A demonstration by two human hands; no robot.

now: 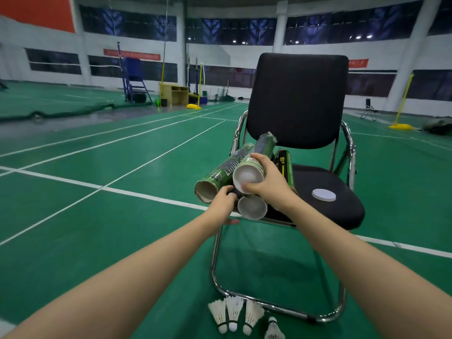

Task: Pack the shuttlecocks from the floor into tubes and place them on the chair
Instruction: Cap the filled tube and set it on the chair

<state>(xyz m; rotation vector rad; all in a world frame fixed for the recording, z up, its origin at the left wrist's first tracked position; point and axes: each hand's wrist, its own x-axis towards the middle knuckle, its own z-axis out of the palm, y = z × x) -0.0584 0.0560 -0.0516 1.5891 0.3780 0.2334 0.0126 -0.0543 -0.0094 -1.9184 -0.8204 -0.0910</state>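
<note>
Head view: the right hand (263, 183) grasps the capped tube (254, 165) above the chair (325, 192) seat's front-left edge, long axis running toward the backrest. The left hand (223, 198) grips the tubes beneath. Four shuttlecocks (234, 314) lie on the floor (97, 228) below the chair.

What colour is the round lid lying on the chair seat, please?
White: the lid lies flat on the black seat, clearest in the head view.

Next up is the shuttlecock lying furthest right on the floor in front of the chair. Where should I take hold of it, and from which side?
Judging by its pose, pinch the rightmost shuttlecock at its round cork tip, which points toward the chair. Come down from above with fingers on either side of the cork: it looks firm, while the white feather skirt flares toward you and could crush. Its neighbours lie apart on its left.
</note>
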